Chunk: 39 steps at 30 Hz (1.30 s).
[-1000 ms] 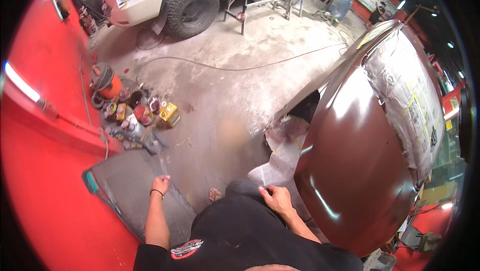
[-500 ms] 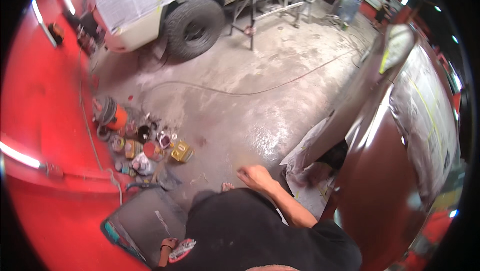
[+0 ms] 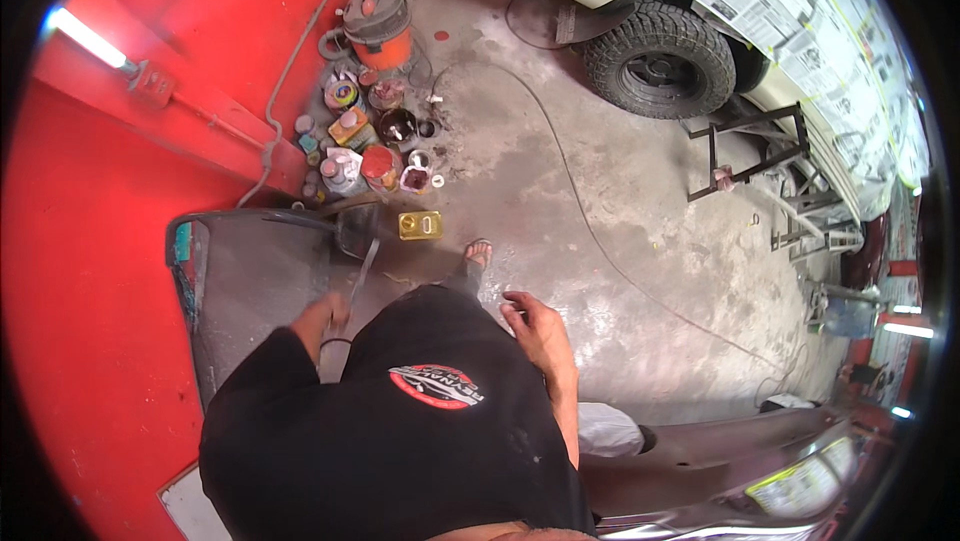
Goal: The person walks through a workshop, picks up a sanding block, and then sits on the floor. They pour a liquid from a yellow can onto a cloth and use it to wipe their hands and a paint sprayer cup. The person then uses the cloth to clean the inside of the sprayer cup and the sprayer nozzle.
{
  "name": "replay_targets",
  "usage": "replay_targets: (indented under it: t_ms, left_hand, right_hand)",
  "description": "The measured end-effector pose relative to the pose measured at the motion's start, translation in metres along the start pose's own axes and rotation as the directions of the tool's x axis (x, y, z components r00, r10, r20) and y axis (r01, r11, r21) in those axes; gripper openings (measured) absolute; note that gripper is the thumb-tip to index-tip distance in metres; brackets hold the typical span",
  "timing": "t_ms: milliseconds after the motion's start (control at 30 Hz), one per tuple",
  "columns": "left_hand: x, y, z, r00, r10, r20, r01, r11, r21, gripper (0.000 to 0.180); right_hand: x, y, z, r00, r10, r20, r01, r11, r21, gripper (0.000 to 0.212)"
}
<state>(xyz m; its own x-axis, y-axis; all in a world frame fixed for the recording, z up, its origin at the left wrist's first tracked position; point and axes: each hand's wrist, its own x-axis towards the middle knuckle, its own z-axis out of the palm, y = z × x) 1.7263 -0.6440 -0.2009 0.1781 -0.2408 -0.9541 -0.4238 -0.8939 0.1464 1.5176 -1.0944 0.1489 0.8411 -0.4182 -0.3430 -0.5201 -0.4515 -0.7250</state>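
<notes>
My right hand (image 3: 540,331) hangs in front of my dark shirt, thumb and fingers apart, with nothing visible in it. Lower left, my left hand (image 3: 325,319) is blurred beside a dark grey, flat-topped piece with a black rounded frame (image 3: 250,286). A thin pale strip (image 3: 366,271) runs close to its fingers; whether they touch or grip it I cannot make out. Ahead of my hands a yellow metal can (image 3: 420,225) stands on the floor near my sandalled foot (image 3: 480,253).
Paint tins and bottles (image 3: 380,166) cluster by the red wall (image 3: 110,211), below an orange-and-grey bucket (image 3: 378,36). A hose (image 3: 570,161) crosses the concrete. A paper-masked vehicle (image 3: 660,71) and a metal stand (image 3: 750,151) are far right; a dark red body panel (image 3: 700,446) lies near right.
My view has swung left and downward, so the cans and wall sit nearer the middle. My left hand has risen in view; my right hand's fingers have spread from a looser curl.
</notes>
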Motion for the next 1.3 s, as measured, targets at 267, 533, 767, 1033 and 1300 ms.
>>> replay_targets:
  t_ms: [267,533,767,1033,1300]
  left_hand:
    - [0.026,0.295,-0.399,0.751,0.232,-0.619,-0.220,0.971,0.097,0.047]
    - [0.004,0.595,-0.485,0.594,0.487,-0.640,-0.803,0.404,-0.439,0.028]
    - [-0.022,0.646,-0.514,0.601,0.504,-0.620,-0.771,0.164,-0.615,0.032]
    - [-0.012,0.591,-0.575,0.549,0.152,-0.822,-0.787,-0.238,-0.569,0.035]
    - [-0.006,0.494,-0.623,0.661,0.069,-0.747,-0.743,0.201,-0.638,0.063]
  right_hand:
    - [0.088,0.060,-0.122,0.968,0.199,-0.152,-0.205,0.979,-0.023,0.036]
    - [0.224,0.125,-0.203,0.917,0.223,-0.332,-0.167,0.968,0.190,0.045]
    - [0.373,0.129,-0.297,0.984,-0.123,-0.130,0.120,0.992,-0.033,0.054]
    - [0.523,0.047,-0.291,0.909,-0.254,0.331,0.257,0.966,0.037,0.044]
    - [0.631,-0.032,-0.248,0.756,-0.147,0.638,0.389,0.884,-0.258,0.023]
